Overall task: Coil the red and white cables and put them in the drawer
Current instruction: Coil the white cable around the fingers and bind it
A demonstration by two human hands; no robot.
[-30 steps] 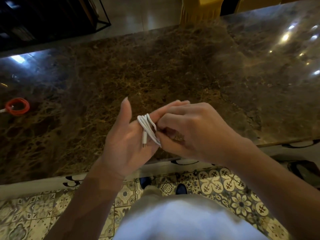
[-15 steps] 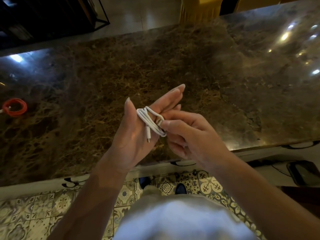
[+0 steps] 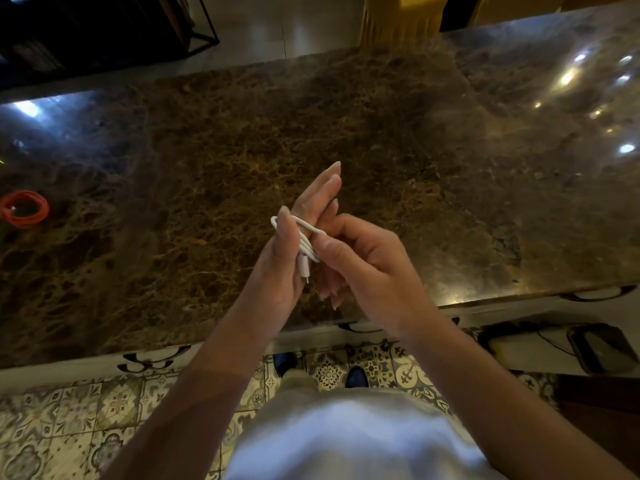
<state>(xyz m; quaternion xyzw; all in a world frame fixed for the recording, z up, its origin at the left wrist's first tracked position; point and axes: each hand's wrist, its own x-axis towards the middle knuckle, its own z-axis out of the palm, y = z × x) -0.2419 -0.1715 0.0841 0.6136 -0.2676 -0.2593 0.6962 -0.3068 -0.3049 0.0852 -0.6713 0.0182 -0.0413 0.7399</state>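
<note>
The white cable (image 3: 304,237) is looped in a small coil around the fingers of my left hand (image 3: 291,258), whose fingers point up and away, thumb alongside the loops. One plug end hangs down over the left palm. My right hand (image 3: 363,268) pinches the coil's right side between thumb and forefinger, its other fingers curled under. The red cable (image 3: 24,208) lies coiled on the marble counter (image 3: 207,150) at the far left. No drawer front can be made out for certain.
The counter's near edge runs across below my hands, with dark handle-like fittings (image 3: 152,358) under it. A dark flat device with a cord (image 3: 602,348) sits on a lower ledge at the right. Patterned floor tiles and my feet show below.
My left hand has turned more upright with its fingers stretched out. My right hand has slid from covering the coil to pinching its side, and both hands have shifted slightly right.
</note>
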